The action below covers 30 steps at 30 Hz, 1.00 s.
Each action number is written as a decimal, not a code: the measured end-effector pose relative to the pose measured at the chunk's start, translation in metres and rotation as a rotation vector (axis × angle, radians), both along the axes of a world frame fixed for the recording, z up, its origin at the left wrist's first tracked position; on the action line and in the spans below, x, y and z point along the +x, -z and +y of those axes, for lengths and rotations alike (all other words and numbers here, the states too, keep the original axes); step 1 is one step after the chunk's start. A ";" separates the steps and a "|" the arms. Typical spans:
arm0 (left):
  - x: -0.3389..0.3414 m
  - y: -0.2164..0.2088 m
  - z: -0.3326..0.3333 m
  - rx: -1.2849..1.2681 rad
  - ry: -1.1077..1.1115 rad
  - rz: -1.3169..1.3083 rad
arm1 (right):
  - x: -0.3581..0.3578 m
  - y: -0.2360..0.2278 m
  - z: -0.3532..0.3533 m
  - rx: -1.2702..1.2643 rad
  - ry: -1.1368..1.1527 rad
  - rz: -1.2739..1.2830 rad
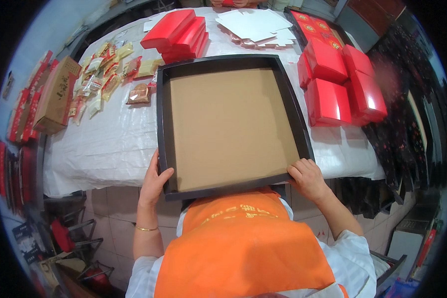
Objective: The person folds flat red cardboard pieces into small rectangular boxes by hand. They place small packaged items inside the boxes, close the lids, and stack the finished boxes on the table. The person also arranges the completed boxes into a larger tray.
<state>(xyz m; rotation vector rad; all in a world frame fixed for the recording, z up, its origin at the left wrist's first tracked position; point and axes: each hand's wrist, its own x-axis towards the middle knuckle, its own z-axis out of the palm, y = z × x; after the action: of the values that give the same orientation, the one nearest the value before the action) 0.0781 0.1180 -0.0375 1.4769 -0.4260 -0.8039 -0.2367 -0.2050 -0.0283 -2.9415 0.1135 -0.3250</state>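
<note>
A large, shallow box tray with black walls and a bare tan cardboard bottom lies at the near edge of the table, jutting a little over it toward me. My left hand grips its near left corner, thumb on the rim and fingers along the outer side. At the near right corner, my right hand is closed over the black rim. Nothing lies inside the tray.
White sheeting covers the table. Wrapped snacks and a brown carton stand left. Red boxes sit behind the tray, more red boxes right. White flat cards and a filled tray lie farther back, near another person's hands.
</note>
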 end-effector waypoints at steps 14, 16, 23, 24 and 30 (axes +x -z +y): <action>-0.023 -0.035 0.028 0.034 -0.059 -0.152 | -0.003 -0.014 -0.001 0.016 -0.050 -0.084; -0.034 -0.042 0.033 0.024 -0.074 -0.190 | -0.003 -0.021 -0.007 -0.030 -0.063 -0.157; 0.015 -0.081 0.067 -0.609 0.066 -0.008 | 0.024 -0.121 -0.059 -0.454 -0.209 -0.368; 0.032 -0.088 0.076 -0.675 -0.169 0.156 | 0.034 -0.143 -0.068 -0.468 -0.228 -0.361; 0.085 -0.107 0.106 -0.820 0.110 0.075 | 0.087 -0.196 -0.106 -0.523 -0.220 -0.286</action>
<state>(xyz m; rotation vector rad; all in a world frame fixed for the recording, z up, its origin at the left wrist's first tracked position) 0.1630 0.2236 0.0696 0.6631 -0.6836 -0.6490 -0.1495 -0.3109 0.1678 -3.3184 -0.3881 -0.8470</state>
